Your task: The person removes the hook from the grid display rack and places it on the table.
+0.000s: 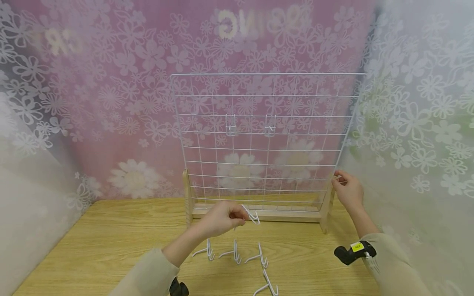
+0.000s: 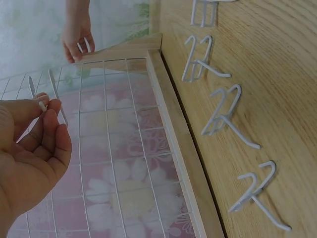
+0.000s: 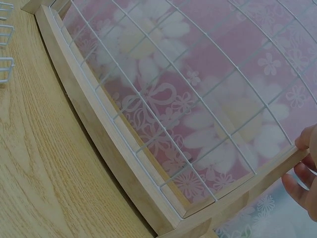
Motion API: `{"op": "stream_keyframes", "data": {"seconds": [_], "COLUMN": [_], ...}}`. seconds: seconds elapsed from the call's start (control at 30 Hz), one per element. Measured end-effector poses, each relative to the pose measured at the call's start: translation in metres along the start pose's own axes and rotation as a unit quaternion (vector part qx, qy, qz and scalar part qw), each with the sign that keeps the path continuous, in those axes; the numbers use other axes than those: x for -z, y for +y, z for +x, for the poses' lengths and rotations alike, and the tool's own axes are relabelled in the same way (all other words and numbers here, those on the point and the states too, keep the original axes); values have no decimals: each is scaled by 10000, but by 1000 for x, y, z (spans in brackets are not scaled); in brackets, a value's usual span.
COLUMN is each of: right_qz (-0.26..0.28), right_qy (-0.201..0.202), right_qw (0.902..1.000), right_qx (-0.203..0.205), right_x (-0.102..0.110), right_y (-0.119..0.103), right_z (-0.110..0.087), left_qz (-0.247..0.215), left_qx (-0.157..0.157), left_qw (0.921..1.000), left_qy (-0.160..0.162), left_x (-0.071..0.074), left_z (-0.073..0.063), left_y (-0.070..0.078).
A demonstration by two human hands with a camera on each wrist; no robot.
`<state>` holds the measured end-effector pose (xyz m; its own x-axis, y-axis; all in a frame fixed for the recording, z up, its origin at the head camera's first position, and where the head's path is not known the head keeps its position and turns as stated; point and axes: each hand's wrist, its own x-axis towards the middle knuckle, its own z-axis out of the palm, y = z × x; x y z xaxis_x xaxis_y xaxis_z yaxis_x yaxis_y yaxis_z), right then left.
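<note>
My left hand [image 1: 222, 218] pinches a white wire hook [image 1: 251, 214] by its prong, in front of the grid's lower part. In the left wrist view the held hook's two wires stick out past the fingertips. My right hand [image 1: 349, 190] holds the top of the stand's right wooden upright [image 1: 327, 209], thumb on one side and fingers on the other, as the right wrist view also shows. A white wire grid [image 1: 268, 74] stands upright in this wooden stand. Two hooks, a left one [image 1: 231, 128] and a right one [image 1: 270, 130], hang on its upper wires.
Several more white hooks [image 1: 235, 253] lie on the wood-grain table [image 1: 122, 242] before the stand, prongs pointing left. A pink floral curtain [image 1: 122, 123] hangs behind the grid, and a pale floral sheet [image 1: 418, 172] closes off the right side.
</note>
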<state>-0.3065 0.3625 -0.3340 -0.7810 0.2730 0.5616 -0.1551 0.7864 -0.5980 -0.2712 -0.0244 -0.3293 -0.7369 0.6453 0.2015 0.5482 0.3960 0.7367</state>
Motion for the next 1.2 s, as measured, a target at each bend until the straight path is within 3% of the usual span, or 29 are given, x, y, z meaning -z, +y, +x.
{"op": "stream_keyframes", "data": {"seconds": [0.17,0.4,0.77,1.0,1.2], "right_qz": [-32,-76,-11,50,-20], "right_qy": [-12,0,-214,-124,-78], "right_qw": [10000,10000,9996,9996,9997], "right_qx": [-4,-10,-207,-262,-215], "right_x": [0,0,-1,-2,0], "right_y": [3,5,3,1,-1], "right_z": [1,-1,-3,1,2], "left_qz": [-66,-175,-229,-486,-268], "left_qx": [-43,130,187,182,228], "left_qw": [9998,9979,9954,9914,9912], "left_qy": [-199,-603,-916,-1204,-1276], "left_x": [-5,-14,-31,-38,-45], "left_z": [-8,-21,-36,-45,-49], "left_y": [-6,-16,-34,-40,-46]}}
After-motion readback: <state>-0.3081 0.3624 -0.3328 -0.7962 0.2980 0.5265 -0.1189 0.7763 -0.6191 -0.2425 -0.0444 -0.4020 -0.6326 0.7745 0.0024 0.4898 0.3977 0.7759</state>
